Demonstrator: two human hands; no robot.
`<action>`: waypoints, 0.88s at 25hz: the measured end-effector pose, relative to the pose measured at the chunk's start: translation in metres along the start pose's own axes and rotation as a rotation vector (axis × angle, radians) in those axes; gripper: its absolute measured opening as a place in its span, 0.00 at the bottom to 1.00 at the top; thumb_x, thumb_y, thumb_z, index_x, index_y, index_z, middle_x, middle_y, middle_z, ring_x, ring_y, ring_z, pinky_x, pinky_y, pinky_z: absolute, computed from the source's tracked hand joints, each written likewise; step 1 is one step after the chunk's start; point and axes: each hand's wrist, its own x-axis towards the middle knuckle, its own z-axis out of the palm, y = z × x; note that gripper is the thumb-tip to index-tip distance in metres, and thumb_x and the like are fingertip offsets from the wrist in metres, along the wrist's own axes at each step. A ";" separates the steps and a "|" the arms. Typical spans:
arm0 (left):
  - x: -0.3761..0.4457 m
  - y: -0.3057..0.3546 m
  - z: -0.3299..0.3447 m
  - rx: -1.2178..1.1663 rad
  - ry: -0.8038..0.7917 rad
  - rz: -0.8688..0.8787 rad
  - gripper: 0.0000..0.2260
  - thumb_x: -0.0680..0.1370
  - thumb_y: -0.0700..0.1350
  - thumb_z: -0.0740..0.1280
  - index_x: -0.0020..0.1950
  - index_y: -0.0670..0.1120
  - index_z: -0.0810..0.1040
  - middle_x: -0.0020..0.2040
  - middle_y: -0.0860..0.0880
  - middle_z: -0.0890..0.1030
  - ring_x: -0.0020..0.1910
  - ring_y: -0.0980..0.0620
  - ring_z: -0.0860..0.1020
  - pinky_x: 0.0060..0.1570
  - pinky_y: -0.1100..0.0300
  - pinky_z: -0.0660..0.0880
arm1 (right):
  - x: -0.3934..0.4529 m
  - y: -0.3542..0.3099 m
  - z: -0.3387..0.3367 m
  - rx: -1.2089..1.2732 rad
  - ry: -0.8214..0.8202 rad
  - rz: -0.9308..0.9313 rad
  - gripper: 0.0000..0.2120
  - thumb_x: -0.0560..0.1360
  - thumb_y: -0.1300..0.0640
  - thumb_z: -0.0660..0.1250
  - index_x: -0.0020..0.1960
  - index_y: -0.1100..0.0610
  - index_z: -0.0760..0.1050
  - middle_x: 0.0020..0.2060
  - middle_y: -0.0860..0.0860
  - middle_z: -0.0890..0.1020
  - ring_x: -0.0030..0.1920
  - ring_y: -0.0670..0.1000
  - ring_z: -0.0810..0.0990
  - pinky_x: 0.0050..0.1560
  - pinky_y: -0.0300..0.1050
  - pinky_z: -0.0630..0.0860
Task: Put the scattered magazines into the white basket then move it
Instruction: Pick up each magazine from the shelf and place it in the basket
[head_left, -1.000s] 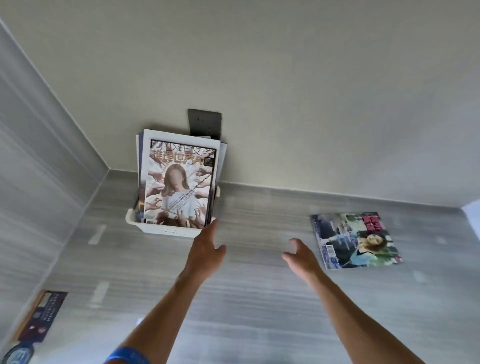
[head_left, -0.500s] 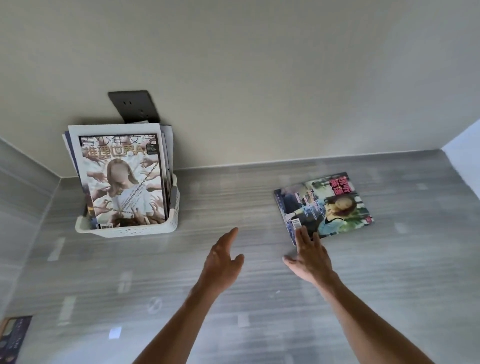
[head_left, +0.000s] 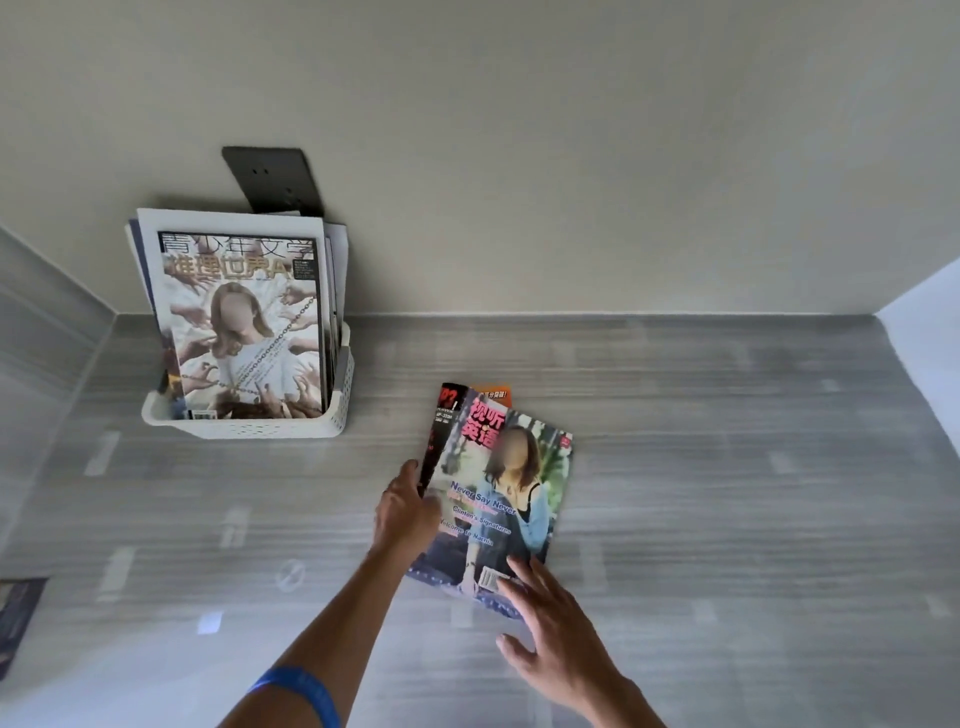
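The colourful magazine (head_left: 501, 499) is gripped at its left spine edge by the left hand (head_left: 405, 512), fingers curled behind it, and is lifted and tilted off the grey floor (head_left: 727, 467). Its near corner is touched by the straight, spread fingers of the right hand (head_left: 558, 631), nothing pinched. The white basket (head_left: 270, 426) is set far left against the wall, well apart, with magazines (head_left: 244, 322) stood upright inside. A dark booklet (head_left: 18, 618) is seen at the near left edge.
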 end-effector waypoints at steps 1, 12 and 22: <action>0.001 -0.001 0.001 -0.036 0.012 0.014 0.21 0.78 0.44 0.61 0.72 0.49 0.66 0.57 0.44 0.82 0.42 0.47 0.82 0.33 0.60 0.75 | 0.002 0.001 -0.001 0.044 0.065 0.040 0.32 0.74 0.40 0.59 0.76 0.46 0.58 0.76 0.39 0.47 0.77 0.42 0.47 0.75 0.38 0.53; -0.033 -0.043 -0.083 -0.727 0.032 0.171 0.07 0.81 0.36 0.60 0.47 0.44 0.76 0.26 0.52 0.67 0.25 0.56 0.61 0.23 0.64 0.59 | 0.096 -0.056 -0.065 0.812 0.135 0.399 0.23 0.73 0.61 0.70 0.65 0.49 0.70 0.55 0.51 0.83 0.49 0.50 0.83 0.44 0.46 0.79; -0.008 -0.088 -0.223 -0.700 0.510 0.142 0.14 0.75 0.30 0.60 0.48 0.45 0.81 0.41 0.43 0.82 0.35 0.48 0.76 0.31 0.61 0.74 | 0.209 -0.223 -0.100 0.745 0.161 0.173 0.08 0.76 0.63 0.64 0.48 0.52 0.79 0.36 0.51 0.81 0.31 0.47 0.78 0.26 0.35 0.73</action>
